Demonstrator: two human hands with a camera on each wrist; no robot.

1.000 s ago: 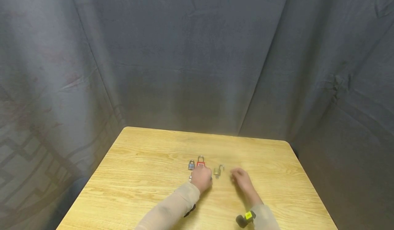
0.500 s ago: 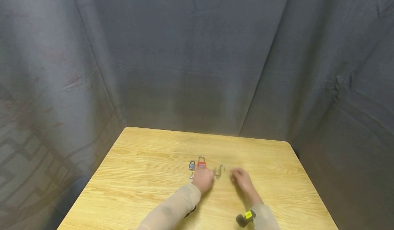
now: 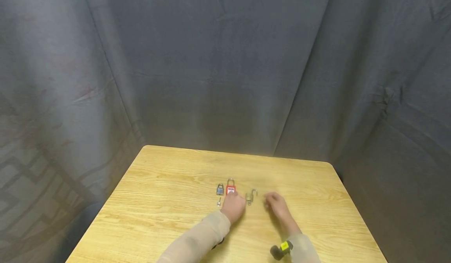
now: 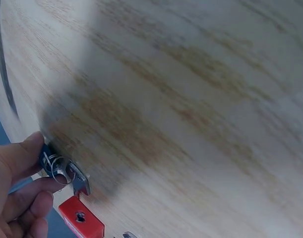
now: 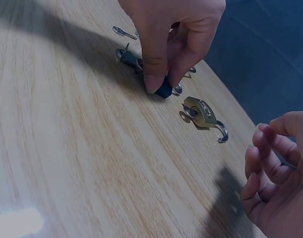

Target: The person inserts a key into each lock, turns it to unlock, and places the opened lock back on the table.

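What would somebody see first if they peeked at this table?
Probably the red padlock, the brightest thing, in the middle of the wooden table with a small blue padlock just left of it. Right beside it the left hand pinches a blue-headed key. A brass padlock with its shackle open lies between that hand and the right hand.

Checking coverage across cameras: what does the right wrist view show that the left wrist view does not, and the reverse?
Only the right wrist view shows the brass padlock lying with its shackle swung open, a loose key farther back, and the empty, loosely curled right hand. Only the left wrist view shows the red padlock close up, its keyhole facing the camera. Both show the left hand pinching a blue-headed key over the wooden table.
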